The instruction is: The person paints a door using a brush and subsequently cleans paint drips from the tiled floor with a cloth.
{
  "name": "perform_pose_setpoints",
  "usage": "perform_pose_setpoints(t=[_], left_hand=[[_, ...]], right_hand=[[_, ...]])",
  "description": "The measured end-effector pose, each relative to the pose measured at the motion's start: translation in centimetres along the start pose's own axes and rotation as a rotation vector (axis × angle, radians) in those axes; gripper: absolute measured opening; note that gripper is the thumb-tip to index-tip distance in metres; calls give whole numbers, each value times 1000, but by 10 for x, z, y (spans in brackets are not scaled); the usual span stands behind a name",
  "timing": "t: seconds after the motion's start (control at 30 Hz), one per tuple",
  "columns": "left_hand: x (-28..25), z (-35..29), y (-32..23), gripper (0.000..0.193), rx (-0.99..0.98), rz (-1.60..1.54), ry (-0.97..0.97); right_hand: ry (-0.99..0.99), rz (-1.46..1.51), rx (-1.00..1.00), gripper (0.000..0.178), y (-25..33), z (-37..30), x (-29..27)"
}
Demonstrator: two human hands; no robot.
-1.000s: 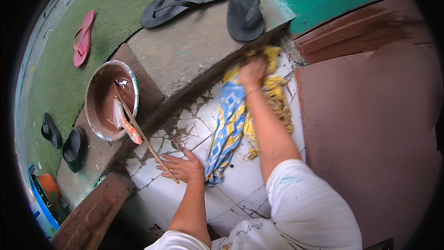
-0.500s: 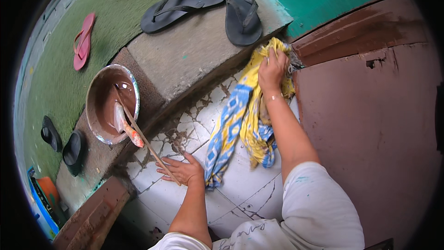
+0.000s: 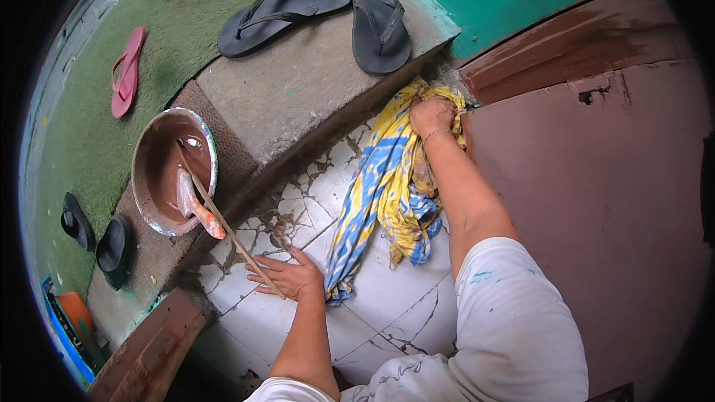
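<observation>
My right hand [image 3: 433,114] is closed on the bunched upper end of a yellow, blue and white patterned cloth [image 3: 376,179], by the door's corner at the foot of the step. The rest of the cloth trails over the cracked white tiles [image 3: 372,320]. My left hand [image 3: 292,277] lies spread and open on the tiles, beside the cloth's lower end. A thin wooden stick [image 3: 237,242] slants out of a bucket [image 3: 214,150] and crosses in front of the left fingers, which are not wrapped round it. Brown paint [image 3: 164,179] and a paintbrush [image 3: 205,216] with a splotched orange handle are in the bucket.
Two dark flip-flops, one [image 3: 287,21] and its mate [image 3: 378,26], lie on the concrete step [image 3: 261,100]. Pink flip-flops [image 3: 128,74] and black slippers [image 3: 113,249] are farther left. A brown door panel [image 3: 581,201] stands right, a brown wooden piece [image 3: 153,346] lower left.
My right hand has shifted slightly lower on the cloth, its fingers pressed deeper into it. The cloth's hanging folds have spread and moved a little. My left hand stays on the tiles.
</observation>
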State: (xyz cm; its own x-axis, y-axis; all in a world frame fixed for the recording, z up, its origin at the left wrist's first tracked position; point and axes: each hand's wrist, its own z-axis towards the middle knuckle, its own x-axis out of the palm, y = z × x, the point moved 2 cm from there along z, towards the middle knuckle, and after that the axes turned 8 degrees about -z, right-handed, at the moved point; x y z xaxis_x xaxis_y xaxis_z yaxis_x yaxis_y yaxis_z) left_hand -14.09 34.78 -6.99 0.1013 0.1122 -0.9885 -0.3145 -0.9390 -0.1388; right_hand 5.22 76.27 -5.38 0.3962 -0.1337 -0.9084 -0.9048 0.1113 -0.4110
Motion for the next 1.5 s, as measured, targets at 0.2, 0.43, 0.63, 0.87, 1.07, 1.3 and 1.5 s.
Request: perform_pose_setpoints(t=[0.2, 0.43, 0.63, 0.87, 1.07, 1.3, 1.5], left_hand=[[-2, 0, -9, 92, -13, 24, 62], [-2, 0, 0, 93, 5, 43, -3], [4, 2, 5, 90, 22, 19, -27], [5, 3, 4, 86, 5, 80, -46], [5, 2, 4, 90, -22, 92, 35], [6, 1, -1, 89, -1, 71, 12], [5, 2, 8, 87, 0, 32, -26]], right_hand=[[-40, -4, -287, 44, -18, -40, 0], [353, 63, -610, 22, -50, -146, -49], [-318, 464, -249, 61, -30, -56, -62], [-103, 477, -179, 88, -10, -32, 4], [-64, 455, 41, 89, -33, -57, 11], [66, 305, -25, 90, -62, -130, 15], [213, 301, -313, 59, -93, -262, 13]])
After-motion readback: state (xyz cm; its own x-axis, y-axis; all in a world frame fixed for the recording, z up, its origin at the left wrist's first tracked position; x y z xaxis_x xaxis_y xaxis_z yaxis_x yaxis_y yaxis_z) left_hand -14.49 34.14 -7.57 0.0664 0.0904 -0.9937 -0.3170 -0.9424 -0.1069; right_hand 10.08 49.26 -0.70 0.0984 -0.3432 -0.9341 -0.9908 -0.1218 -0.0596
